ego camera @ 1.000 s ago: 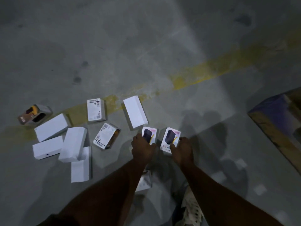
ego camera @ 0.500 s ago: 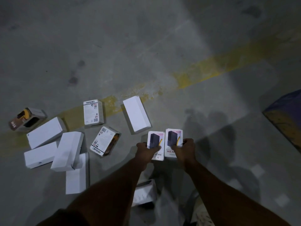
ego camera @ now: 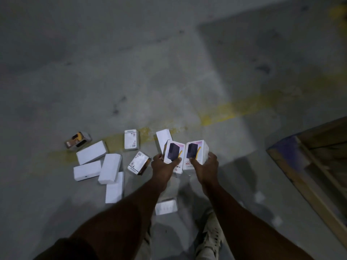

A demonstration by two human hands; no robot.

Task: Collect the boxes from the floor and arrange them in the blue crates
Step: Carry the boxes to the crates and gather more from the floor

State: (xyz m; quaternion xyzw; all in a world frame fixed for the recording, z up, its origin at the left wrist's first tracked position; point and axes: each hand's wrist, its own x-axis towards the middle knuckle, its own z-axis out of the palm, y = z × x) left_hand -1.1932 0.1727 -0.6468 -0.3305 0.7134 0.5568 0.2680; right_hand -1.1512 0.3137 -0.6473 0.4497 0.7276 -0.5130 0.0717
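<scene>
Both hands are out in front, each with a box in its grip. The left hand (ego camera: 163, 167) curls round the lower end of a white printed box (ego camera: 173, 155), thumb across its face. The right hand (ego camera: 205, 166) holds a matching printed box (ego camera: 196, 152) the same way, fingers wrapped behind its right edge. The two boxes sit side by side, edges just touching, faces up toward the camera, above the concrete floor (ego camera: 131, 72).

Left of the left hand, more boxes lie scattered on the floor: a labelled box (ego camera: 139, 163) tilted just beside the grip, another labelled box (ego camera: 131, 139) beyond it on the yellow line (ego camera: 225, 113), and a cluster of plain white boxes (ego camera: 99, 166) further left. A brown and yellow box (ego camera: 78, 141) lies at the far left end. A plain white box (ego camera: 163, 139) peeks out behind the held pair. Below the wrists lies one more box (ego camera: 166, 207), blurred. A wooden pallet (ego camera: 309, 166) lies well off to the right of the right hand.
</scene>
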